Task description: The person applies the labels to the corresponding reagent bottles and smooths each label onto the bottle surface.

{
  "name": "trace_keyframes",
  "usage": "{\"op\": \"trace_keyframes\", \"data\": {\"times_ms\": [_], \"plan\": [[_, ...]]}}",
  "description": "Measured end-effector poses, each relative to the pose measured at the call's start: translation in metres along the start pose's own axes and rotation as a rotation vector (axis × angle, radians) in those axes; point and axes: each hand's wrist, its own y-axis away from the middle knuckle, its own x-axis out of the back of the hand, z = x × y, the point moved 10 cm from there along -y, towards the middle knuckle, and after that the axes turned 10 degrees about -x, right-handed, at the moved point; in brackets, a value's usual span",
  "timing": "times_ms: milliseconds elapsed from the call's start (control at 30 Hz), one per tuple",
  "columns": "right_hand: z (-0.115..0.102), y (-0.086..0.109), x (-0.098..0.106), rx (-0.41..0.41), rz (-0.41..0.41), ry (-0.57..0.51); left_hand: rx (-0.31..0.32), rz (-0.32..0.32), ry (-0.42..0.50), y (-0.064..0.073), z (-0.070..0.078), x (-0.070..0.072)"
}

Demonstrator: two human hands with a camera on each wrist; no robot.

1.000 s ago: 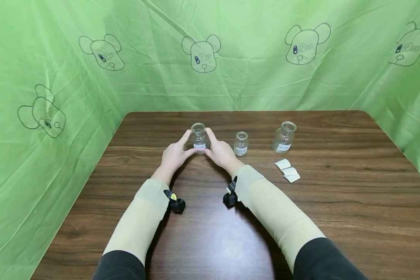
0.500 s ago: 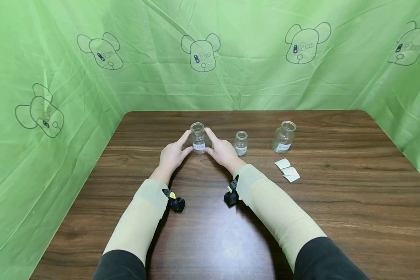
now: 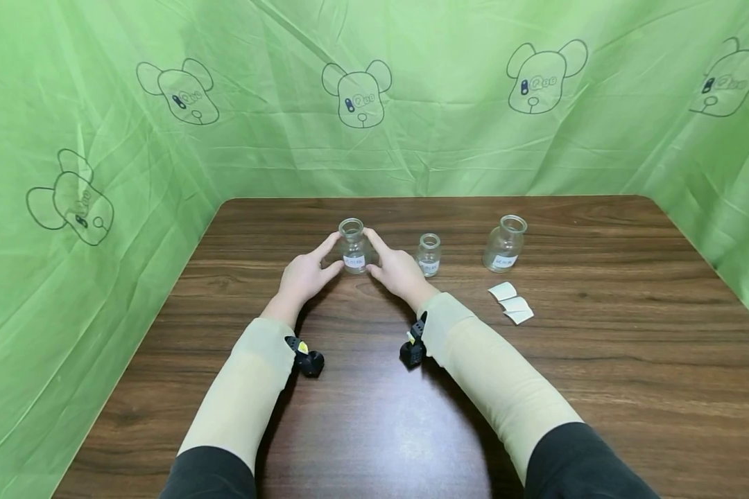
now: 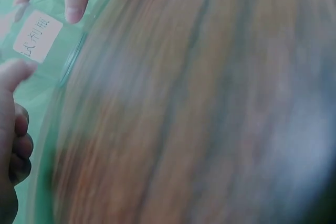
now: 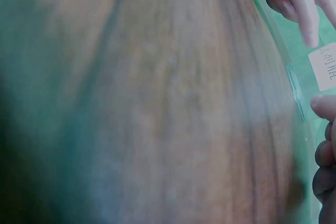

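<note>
A clear glass bottle (image 3: 353, 244) with a white handwritten label (image 3: 354, 262) stands upright at the table's back, left of centre. My left hand (image 3: 304, 276) is at its left side and my right hand (image 3: 398, 272) at its right. Both index fingers extend to the bottle's upper sides; whether they touch the glass is hard to tell. The thumbs lie beside the label, off its face. Up close in the left wrist view, the label (image 4: 38, 36) sits flat on the glass between the two thumb tips. The right wrist view shows only part of this label (image 5: 326, 66).
To the right stand a smaller labelled glass bottle (image 3: 428, 255), near my right hand, and a larger labelled one (image 3: 505, 244). Several white paper pieces (image 3: 512, 303) lie in front of the larger bottle. A green curtain (image 3: 449, 152) rises behind the wooden table (image 3: 630, 346).
Both thumbs have drawn apart, off the label's front to the bottle's sides. My left hand has shifted slightly left. The bottles and paper pieces have stayed in place.
</note>
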Motion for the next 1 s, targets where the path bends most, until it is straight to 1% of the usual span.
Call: {"op": "trace_keyframes", "data": {"times_ms": [100,233,500,667,733,900,1000], "plan": [[0.0,0.0,-0.001,-0.009,-0.011,-0.008,0.004,-0.007,0.016,-0.001,-0.001,0.002],[-0.001,0.0,-0.002,-0.029,-0.016,-0.011,0.012,0.005,0.029,-0.001,-0.002,0.004],[0.0,-0.003,-0.003,-0.035,0.022,0.0,0.019,0.032,0.041,-0.001,-0.004,0.006],[0.0,-0.002,-0.004,-0.037,0.019,-0.008,0.022,0.036,0.042,0.001,-0.005,0.006],[0.0,-0.001,-0.004,-0.037,0.009,-0.012,0.02,0.044,0.063,0.001,-0.006,0.006],[-0.003,0.001,-0.003,-0.029,-0.02,-0.048,0.009,0.079,0.168,0.002,-0.008,0.009],[-0.004,0.002,0.002,-0.037,-0.028,-0.077,0.009,0.084,0.22,0.003,-0.009,0.011]]}}
